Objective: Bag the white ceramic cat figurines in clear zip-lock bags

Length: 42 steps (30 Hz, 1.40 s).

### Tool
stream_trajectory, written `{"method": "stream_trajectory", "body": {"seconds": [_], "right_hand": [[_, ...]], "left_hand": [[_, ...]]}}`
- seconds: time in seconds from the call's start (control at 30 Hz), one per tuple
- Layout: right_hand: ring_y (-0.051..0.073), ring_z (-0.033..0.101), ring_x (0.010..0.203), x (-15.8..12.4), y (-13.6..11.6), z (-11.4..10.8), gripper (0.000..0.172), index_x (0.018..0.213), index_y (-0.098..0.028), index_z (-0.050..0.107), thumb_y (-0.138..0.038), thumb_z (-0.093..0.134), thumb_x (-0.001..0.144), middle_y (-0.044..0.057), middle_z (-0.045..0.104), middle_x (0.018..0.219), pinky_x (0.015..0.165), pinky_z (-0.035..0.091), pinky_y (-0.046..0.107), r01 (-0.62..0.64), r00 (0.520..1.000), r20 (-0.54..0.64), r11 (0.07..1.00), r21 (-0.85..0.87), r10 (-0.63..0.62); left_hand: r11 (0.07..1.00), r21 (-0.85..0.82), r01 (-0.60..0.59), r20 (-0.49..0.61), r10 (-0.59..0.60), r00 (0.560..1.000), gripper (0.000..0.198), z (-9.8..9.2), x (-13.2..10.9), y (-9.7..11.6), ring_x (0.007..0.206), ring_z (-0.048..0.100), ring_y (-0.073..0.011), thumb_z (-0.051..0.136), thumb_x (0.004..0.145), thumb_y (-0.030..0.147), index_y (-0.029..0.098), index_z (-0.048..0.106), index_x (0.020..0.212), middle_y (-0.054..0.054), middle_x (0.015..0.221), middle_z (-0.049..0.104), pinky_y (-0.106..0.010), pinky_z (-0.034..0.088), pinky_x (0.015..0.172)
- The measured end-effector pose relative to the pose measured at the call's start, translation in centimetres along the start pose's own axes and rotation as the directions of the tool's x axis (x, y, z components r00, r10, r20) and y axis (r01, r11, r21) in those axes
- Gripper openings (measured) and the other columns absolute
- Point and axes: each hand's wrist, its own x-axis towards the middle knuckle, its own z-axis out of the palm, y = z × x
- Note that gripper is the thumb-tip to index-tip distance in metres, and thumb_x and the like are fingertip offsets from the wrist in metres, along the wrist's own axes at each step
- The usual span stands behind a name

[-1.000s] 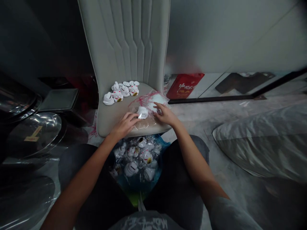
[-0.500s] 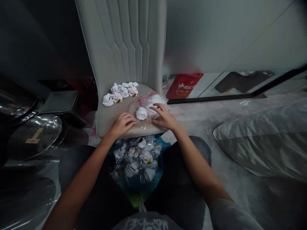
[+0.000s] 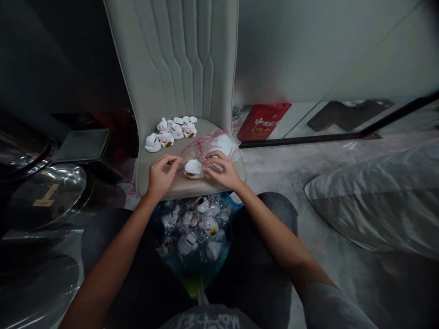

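Two hands pinch one little clear bag with one white cat (image 3: pixel 193 168) inside. The left hand (image 3: pixel 161 171) grips its left side and the right hand (image 3: pixel 221 171) its right, near the front edge of the chair seat (image 3: pixel 173 150). At least five bare cats (image 3: pixel 168 135) sit at the back left corner. A moment ago the cat lay further back on the seat, and the hands were flat beside it.

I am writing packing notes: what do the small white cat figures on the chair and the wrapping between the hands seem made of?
The cat figures look like glazed ceramic or hard plastic: smooth white with painted red and gold marks; I cannot tell which. The wrapping, pinched by the left hand and right hand, looks like thin clear plastic film: see-through, crinkled, glinting.
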Motion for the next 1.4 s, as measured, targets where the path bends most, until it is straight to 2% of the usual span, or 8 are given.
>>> {"method": "stream_trajectory", "body": {"seconds": [0.1,0.23,0.4,0.67,0.83,1.03,1.17,1.4], "right_hand": [[0.022,0.064,0.101,0.3,0.0,0.3,0.026,0.096,-0.023,0.071,-0.047,0.072,0.087,0.008,0.066,0.105,0.091,0.054,0.039,-0.129,0.992,0.018,0.977,0.172,0.128],[0.019,0.066,0.091,0.2,0.1,0.8,0.042,0.112,-0.024,0.069,-0.052,0.076,0.082,0.004,0.070,0.101,0.083,0.057,0.034,-0.313,0.948,0.174,0.876,0.367,0.266],[0.017,0.067,0.087,0.0,0.7,1.8,0.035,0.105,-0.021,0.070,-0.049,0.073,0.084,0.004,0.071,0.095,0.083,0.057,0.032,-0.389,0.917,0.260,0.825,0.411,0.303],[0.020,0.062,0.102,-0.2,-0.9,2.2,0.046,0.124,-0.026,0.064,-0.047,0.075,0.084,0.008,0.058,0.118,0.086,0.057,0.035,-0.173,0.973,0.210,0.911,0.374,0.098],[0.019,0.060,0.096,0.0,-2.4,2.3,0.023,0.097,-0.023,0.071,-0.045,0.070,0.089,0.007,0.059,0.104,0.083,0.054,0.035,-0.109,0.991,0.109,0.951,0.290,0.080],[0.019,0.060,0.090,0.2,-2.8,1.6,0.026,0.078,-0.021,0.067,-0.043,0.069,0.091,0.005,0.061,0.092,0.086,0.050,0.038,-0.081,0.997,0.005,0.956,0.282,0.083],[0.018,0.059,0.087,0.3,-1.9,0.8,0.028,0.075,-0.021,0.066,-0.046,0.070,0.089,0.004,0.061,0.088,0.081,0.048,0.034,-0.133,0.983,-0.076,0.938,0.320,0.165],[0.015,0.055,0.077,0.3,-0.8,0.6,0.038,0.070,-0.022,0.059,-0.055,0.072,0.083,0.000,0.058,0.080,0.071,0.048,0.028,-0.299,0.899,-0.127,0.799,0.522,0.420]], "left_hand": [[0.986,-0.109,0.129,-0.030,-0.133,0.991,0.024,0.0,0.0,-0.3,0.073,0.065,-0.0147,0.066,0.087,0.040,0.018,0.073,0.083,-0.002,0.076,0.072,-0.024,0.050,0.069],[0.942,-0.236,0.241,0.004,-0.247,0.969,0.031,0.4,0.0,-0.7,0.073,0.066,-0.0152,0.071,0.082,0.048,0.017,0.073,0.084,-0.003,0.077,0.072,-0.024,0.052,0.069],[0.921,-0.287,0.263,0.029,-0.266,0.964,0.035,0.6,0.2,-0.8,0.079,0.068,-0.0162,0.075,0.076,0.051,0.017,0.072,0.088,-0.004,0.083,0.073,-0.027,0.055,0.076],[0.898,-0.324,0.298,0.034,-0.304,0.952,0.037,0.6,0.3,-0.7,0.072,0.064,-0.0148,0.076,0.074,0.053,0.018,0.069,0.082,-0.002,0.075,0.069,-0.026,0.054,0.072],[0.900,-0.320,0.297,0.019,-0.307,0.951,0.037,0.5,0.3,-0.6,0.071,0.063,-0.0145,0.072,0.078,0.054,0.018,0.066,0.076,-0.002,0.072,0.067,-0.025,0.052,0.070],[0.915,-0.277,0.295,-0.065,-0.324,0.944,0.030,-0.3,0.7,-0.5,0.078,0.064,-0.0160,0.069,0.080,0.048,0.018,0.067,0.075,-0.003,0.078,0.071,-0.025,0.051,0.072],[0.886,-0.317,0.339,-0.075,-0.379,0.922,0.031,-0.6,0.9,-0.6,0.079,0.066,-0.0168,0.067,0.078,0.049,0.018,0.068,0.074,-0.004,0.079,0.071,-0.024,0.052,0.067],[0.864,-0.360,0.350,-0.041,-0.390,0.920,0.031,-0.5,0.8,-0.5,0.077,0.067,-0.0166,0.067,0.077,0.048,0.018,0.072,0.072,-0.005,0.081,0.074,-0.024,0.054,0.066]]}}
